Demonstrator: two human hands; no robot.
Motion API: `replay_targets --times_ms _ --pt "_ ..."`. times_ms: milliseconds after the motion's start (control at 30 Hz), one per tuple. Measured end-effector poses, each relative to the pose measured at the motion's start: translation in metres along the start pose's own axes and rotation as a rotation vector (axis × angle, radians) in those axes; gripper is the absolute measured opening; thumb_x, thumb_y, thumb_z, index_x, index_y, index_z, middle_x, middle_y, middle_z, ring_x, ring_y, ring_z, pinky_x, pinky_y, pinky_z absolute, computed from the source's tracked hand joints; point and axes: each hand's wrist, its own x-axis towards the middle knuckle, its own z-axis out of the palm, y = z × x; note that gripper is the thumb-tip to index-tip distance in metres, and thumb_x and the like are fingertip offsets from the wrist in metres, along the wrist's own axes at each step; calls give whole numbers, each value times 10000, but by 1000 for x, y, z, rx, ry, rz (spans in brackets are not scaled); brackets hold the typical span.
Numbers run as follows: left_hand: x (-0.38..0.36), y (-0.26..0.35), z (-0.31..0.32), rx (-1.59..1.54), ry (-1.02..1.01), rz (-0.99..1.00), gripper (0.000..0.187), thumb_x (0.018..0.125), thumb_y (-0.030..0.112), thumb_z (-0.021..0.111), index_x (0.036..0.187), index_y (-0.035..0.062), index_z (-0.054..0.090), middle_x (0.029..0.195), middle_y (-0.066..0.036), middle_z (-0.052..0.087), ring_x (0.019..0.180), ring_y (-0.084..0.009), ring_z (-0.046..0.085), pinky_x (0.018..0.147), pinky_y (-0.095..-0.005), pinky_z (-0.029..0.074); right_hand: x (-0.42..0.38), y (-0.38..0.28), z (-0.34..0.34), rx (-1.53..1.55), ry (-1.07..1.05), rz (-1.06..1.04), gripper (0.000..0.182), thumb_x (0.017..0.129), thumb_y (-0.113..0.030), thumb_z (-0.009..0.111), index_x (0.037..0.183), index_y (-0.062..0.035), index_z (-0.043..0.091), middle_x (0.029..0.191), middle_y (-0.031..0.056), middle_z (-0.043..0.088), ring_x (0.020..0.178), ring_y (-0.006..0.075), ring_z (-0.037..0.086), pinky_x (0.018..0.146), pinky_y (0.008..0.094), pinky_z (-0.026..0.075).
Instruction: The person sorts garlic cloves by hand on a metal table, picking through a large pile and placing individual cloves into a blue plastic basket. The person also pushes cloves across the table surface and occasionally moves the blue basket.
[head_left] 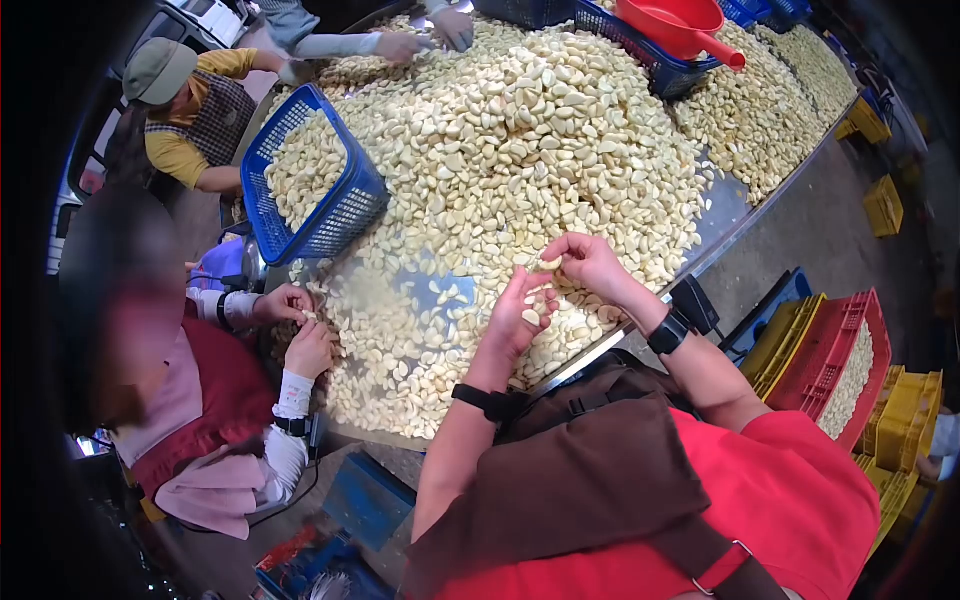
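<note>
A large heap of pale, peeled garlic cloves (540, 110) covers the metal table in front of me. Near the table's front edge, my left hand (513, 318) is half curled, palm up, with a garlic clove (531, 317) lying in it. Close beside it, my right hand (588, 264) pinches another clove (549, 265) between thumb and forefinger, almost touching the left fingertips. Loose cloves lie under and around both hands.
A blue basket (372, 200) of cloves stands at the left. A red scoop (680, 25) rests on a blue crate at the back. Co-workers' hands (308, 345) are at the left and far side. Red and yellow crates (880, 340) stand at the right.
</note>
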Motion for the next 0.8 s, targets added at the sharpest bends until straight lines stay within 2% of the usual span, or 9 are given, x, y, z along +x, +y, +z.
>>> replay_targets --times_ms 167,233,300,333,433,500,567,633,800 --pt "4 -9 0 62 -57 7 264 931 399 510 961 141 560 783 -8 562 659 -109 515 515 -197 371 -25 -38 0 -90 -60 -108 280 784 46 548 1047 -21 615 965 32 626 877 101 584 742 244 486" --pt "-5 -17 8 174 -25 -8 171 884 292 568 886 120 569 767 -14 558 633 -91 490 516 -216 370 -13 -14 -21 -764 230 -307 210 795 -52 574 1002 -32 604 947 143 628 863 291 621 730 363 501" --pt "-4 -33 -2 644 15 -44 135 836 210 581 857 78 596 752 -29 573 620 -93 500 517 -235 385 -17 -2 -3 -1053 -142 168 186 798 -69 551 978 -20 556 932 207 620 823 384 612 714 438 491" --pt "15 -56 -34 852 140 255 161 826 186 587 861 33 620 745 -46 597 599 -111 530 509 -256 418 -25 22 15 -1015 -112 21 195 796 -52 528 982 2 504 909 228 625 803 398 621 695 475 487" --pt "20 -23 -119 1017 417 276 215 790 196 597 909 26 654 774 -115 669 667 -212 638 608 -330 498 -29 27 68 -938 -365 46 274 807 -87 516 1048 42 501 937 259 623 862 388 622 746 460 492" --pt "-15 25 -138 1318 1015 442 214 802 188 573 917 18 633 816 -139 674 758 -255 643 638 -362 502 -21 16 82 -718 -484 -185 269 787 -68 516 1024 56 544 885 276 617 883 396 617 760 432 508" --pt "-31 59 -202 813 1036 489 145 838 188 536 798 60 591 588 -31 534 486 -111 483 403 -238 361 2 -22 78 -727 -252 -111 224 774 -54 520 961 41 597 874 267 616 841 394 619 766 433 505" --pt "-83 83 -148 397 782 434 165 890 227 518 838 77 562 581 2 476 458 -81 406 368 -214 285 46 -19 46 -1075 -104 -87 171 755 -56 532 876 24 623 860 226 601 830 363 609 766 446 495" --pt "-112 75 -100 -239 195 425 209 935 295 529 984 94 557 732 -36 501 647 -161 478 442 -202 341 73 24 35 -1350 55 -735 137 718 -105 584 809 -8 616 908 154 555 845 289 575 744 402 472"
